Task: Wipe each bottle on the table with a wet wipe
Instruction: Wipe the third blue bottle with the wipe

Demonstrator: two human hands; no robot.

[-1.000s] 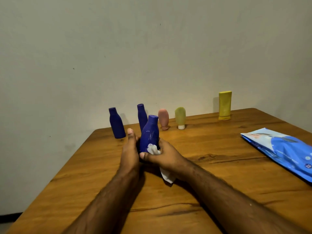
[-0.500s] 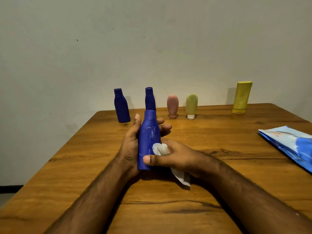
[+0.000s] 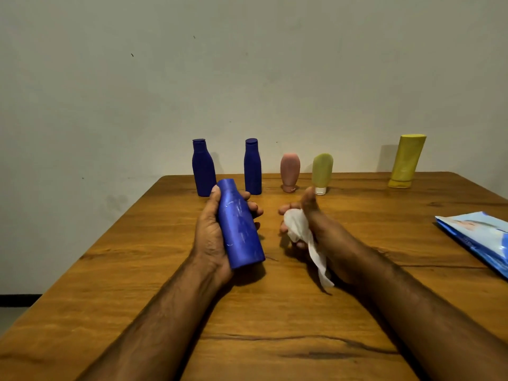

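My left hand grips a blue bottle, tilted with its base toward me, just above the wooden table. My right hand holds a crumpled white wet wipe a short way to the right of the bottle, apart from it, with a tail of wipe hanging down. Along the table's far edge stand two dark blue bottles, a pink tube, a green tube and a yellow bottle.
A blue and white pack of wet wipes lies at the table's right edge. A plain wall rises right behind the far edge of the table. The table's left edge runs diagonally at the left.
My right hand with the wipe has come off the blue bottle and moved to the right. My left hand has tilted the bottle's top further away from me.
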